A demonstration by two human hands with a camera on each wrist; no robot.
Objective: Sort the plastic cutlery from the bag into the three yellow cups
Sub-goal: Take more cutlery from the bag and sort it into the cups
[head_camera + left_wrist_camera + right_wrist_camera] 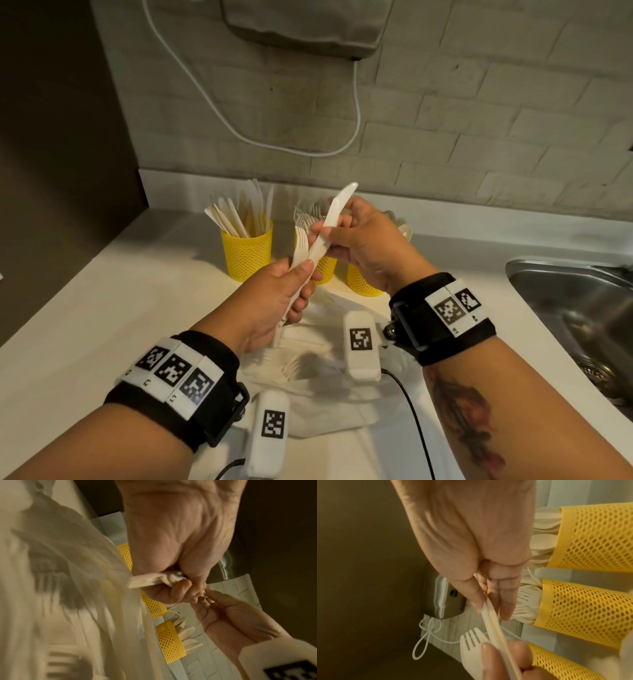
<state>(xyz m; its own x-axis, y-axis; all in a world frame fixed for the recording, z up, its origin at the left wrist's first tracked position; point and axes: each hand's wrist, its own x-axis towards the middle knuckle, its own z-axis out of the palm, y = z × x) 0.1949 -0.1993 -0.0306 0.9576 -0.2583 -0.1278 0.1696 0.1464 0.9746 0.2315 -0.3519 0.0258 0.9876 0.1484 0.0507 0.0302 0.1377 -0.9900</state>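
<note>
My left hand [301, 287] grips the handles of a white plastic fork [300, 241] and a white plastic knife [330, 222] above the counter. My right hand [329, 229] pinches the knife's blade end between thumb and fingers [505, 605]. Behind the hands stand three yellow mesh cups: the left cup [246, 255] holds knives, the middle cup [325, 267] forks, the right cup [363, 282] spoons. The translucent bag [308, 363] lies on the counter below my hands, with more cutlery [56, 661] showing through it.
A steel sink [582, 308] is set into the counter at the right. A white cable [308, 150] loops down the brick wall from a grey device [301, 27]. A dark wall bounds the counter on the left.
</note>
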